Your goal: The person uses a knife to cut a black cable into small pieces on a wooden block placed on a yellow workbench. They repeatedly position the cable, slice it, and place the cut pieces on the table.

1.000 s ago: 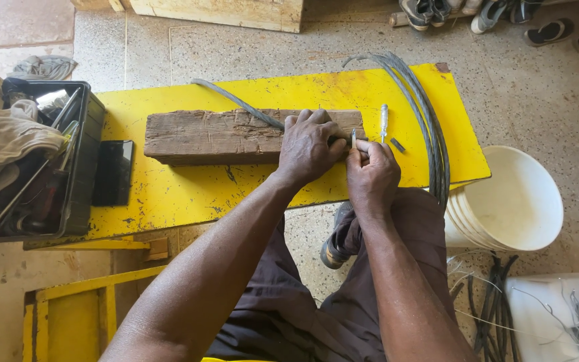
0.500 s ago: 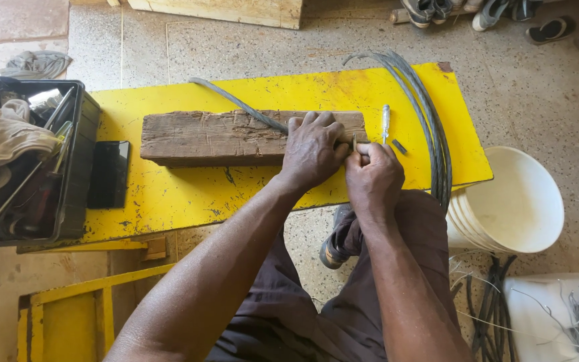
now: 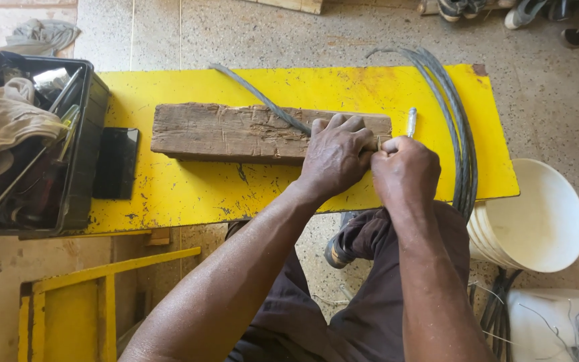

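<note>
A rough weathered wooden block lies along a yellow bench top. My left hand rests closed over the block's right end. Pressed against it, my right hand is fisted around a small tool, of which only the metal tip shows between the two hands. A single grey wire runs from the back of the bench over the block and under my left hand. Just beyond my right hand lies a small pale-handled tool.
A bundle of grey wires curves down the bench's right side. A black crate with tools and cloth stands at the left, a dark flat device beside it. White stacked buckets sit at the right, a yellow frame below left.
Both hands have stayed together at the block's right end, with only small shifts of the fingers. The view has moved slightly.
</note>
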